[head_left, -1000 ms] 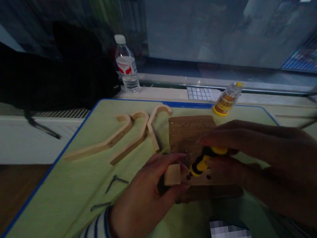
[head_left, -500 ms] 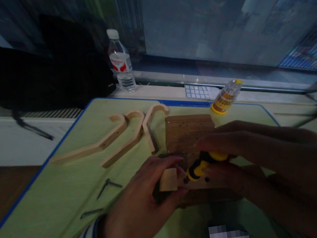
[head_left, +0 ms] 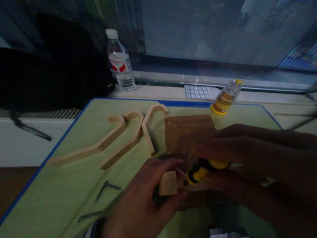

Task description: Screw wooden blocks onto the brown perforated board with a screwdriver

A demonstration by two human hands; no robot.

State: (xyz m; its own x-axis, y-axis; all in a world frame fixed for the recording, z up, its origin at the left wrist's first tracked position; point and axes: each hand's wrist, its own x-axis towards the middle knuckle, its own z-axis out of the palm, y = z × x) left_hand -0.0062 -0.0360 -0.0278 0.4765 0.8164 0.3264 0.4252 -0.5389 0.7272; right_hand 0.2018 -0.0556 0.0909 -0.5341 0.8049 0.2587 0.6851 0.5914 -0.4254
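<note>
My left hand (head_left: 142, 207) is closed round the end of a pale wooden piece (head_left: 168, 183), thumb and fingers on either side of it. In my right hand (head_left: 261, 167) is a yellow and black screwdriver (head_left: 199, 172), its tip pointing left and down against the wooden piece beside my left fingertips. The exact contact of the tip is too dark to make out. Under both hands lies a brown board (head_left: 188, 130) with small holes and light specks on it. Several dark screws (head_left: 106, 187) rest on the table left of my left hand.
Curved wooden hooks (head_left: 118, 129) lie at the table's back left. A tilted clear bottle with a yellow cap (head_left: 226, 97) stands at the back edge of the green table (head_left: 48, 199). On the sill are a water bottle (head_left: 121, 65) and a black bag (head_left: 35, 73).
My right hand and the screwdriver have shifted slightly left and down. The left hand keeps its hold on the wooden piece, almost unmoved.
</note>
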